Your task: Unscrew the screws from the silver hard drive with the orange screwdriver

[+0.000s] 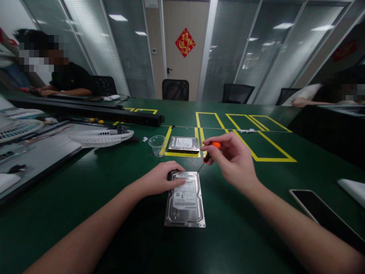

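A silver hard drive (186,198) with a white label lies flat on the green table in front of me. My left hand (167,177) grips its far left corner, with the thumb on the label and the fingers over the far edge. In my right hand (232,158) is a screwdriver (208,156) with an orange and black handle, tilted. Its thin shaft reaches down to the drive's far right corner, and the tip seems to touch there. A screw under the tip is too small to make out.
A second hard drive (184,144) sits inside a yellow tape outline beyond my hands, with a clear plastic cup (157,146) beside it. White slotted parts (101,137) and a long black bar (114,114) occupy the left. A phone (322,213) lies right. Two people sit across the table.
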Motion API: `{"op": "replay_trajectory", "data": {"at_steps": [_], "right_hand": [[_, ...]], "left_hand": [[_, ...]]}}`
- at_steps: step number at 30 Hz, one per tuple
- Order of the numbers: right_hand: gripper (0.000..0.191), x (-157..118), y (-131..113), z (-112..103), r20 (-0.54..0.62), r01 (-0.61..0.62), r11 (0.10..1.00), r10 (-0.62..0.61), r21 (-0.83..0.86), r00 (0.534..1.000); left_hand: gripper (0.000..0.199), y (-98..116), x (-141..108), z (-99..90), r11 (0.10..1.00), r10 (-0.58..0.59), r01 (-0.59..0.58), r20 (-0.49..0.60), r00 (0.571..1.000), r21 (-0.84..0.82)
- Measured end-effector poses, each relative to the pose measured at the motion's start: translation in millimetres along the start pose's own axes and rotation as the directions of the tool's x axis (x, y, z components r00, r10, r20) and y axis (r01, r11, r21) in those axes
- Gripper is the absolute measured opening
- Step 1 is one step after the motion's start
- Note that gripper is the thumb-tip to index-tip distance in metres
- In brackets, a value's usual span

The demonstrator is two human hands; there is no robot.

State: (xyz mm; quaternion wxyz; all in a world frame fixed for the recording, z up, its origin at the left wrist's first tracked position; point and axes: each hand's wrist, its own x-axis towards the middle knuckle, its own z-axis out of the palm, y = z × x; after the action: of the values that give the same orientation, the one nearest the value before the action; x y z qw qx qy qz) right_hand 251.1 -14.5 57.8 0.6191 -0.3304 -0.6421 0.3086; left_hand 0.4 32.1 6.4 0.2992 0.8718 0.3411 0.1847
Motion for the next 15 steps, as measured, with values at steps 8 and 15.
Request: {"op": "replay_trajectory", "data": {"at_steps": [8,15], "right_hand": [[0.022,-0.3,-0.3,-5.3,0.085,-0.032,0.999,0.030,0.017,0.996],[0.016,2.2,0.9,-3.4,-0.017,-0.020,1.000,0.019,-0.015,1.000]], "left_hand": [[0.031,-3.7,0.4,0.2,1.000,0.021,-0.021,0.000,1.000,0.008],[0.030,-2.9,0.0,0.2,0.999,0.035,-0.035,-0.006,0.999,-0.004]]}}
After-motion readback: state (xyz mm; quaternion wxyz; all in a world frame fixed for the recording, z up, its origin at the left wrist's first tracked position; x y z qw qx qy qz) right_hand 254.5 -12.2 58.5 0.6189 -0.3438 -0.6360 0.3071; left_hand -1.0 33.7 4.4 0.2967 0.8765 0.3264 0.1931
